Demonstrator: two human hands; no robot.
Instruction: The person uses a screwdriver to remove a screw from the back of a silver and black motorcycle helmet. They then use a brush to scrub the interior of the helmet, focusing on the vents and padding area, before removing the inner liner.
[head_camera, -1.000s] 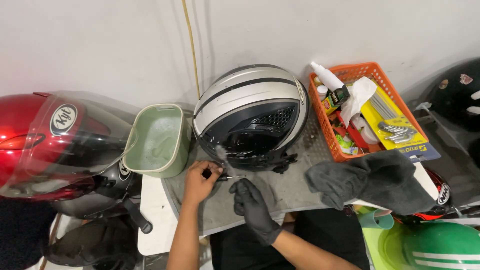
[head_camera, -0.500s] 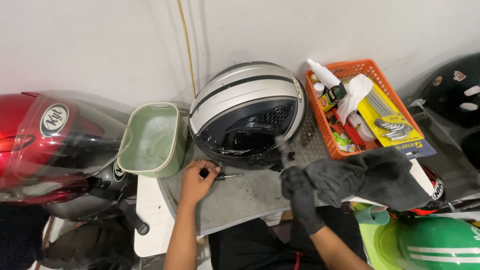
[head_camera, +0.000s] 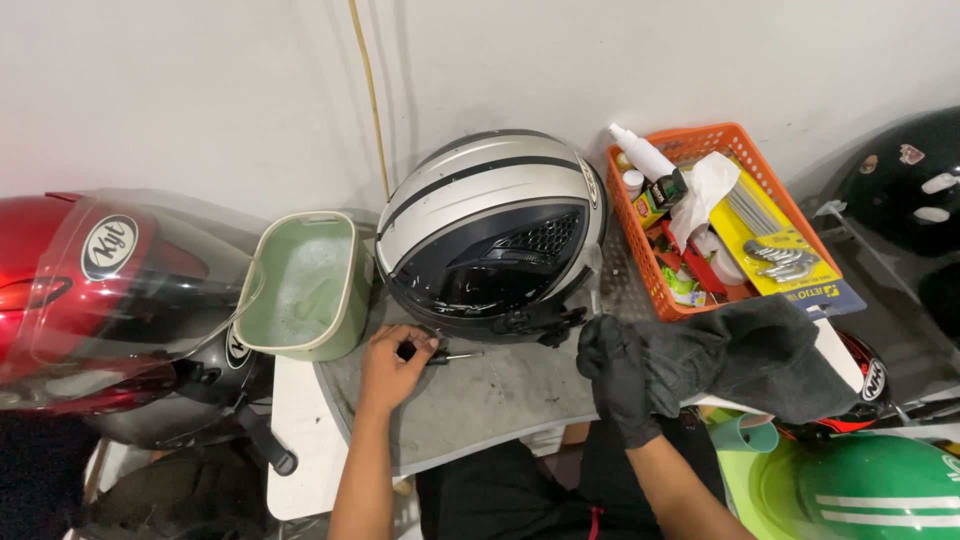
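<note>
A glossy silver helmet (head_camera: 492, 232) with black stripes and meshed vent is sitting at the bench's back edge. The bare left hand (head_camera: 393, 366) is pinching what looks like a small dark-handled screwdriver (head_camera: 432, 354); the black-gloved right hand (head_camera: 615, 368) is gripping a soft grey cloth (head_camera: 745, 355).

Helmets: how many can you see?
5: silver helmet at centre, red helmet left, black helmet right, green helmet bottom right, red-black helmet under the grey cloth. More may hide.

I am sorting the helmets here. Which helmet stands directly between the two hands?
The silver helmet with black stripes, on the grey mat by the wall. The red helmet is far left; the green helmet is lower right.
</note>
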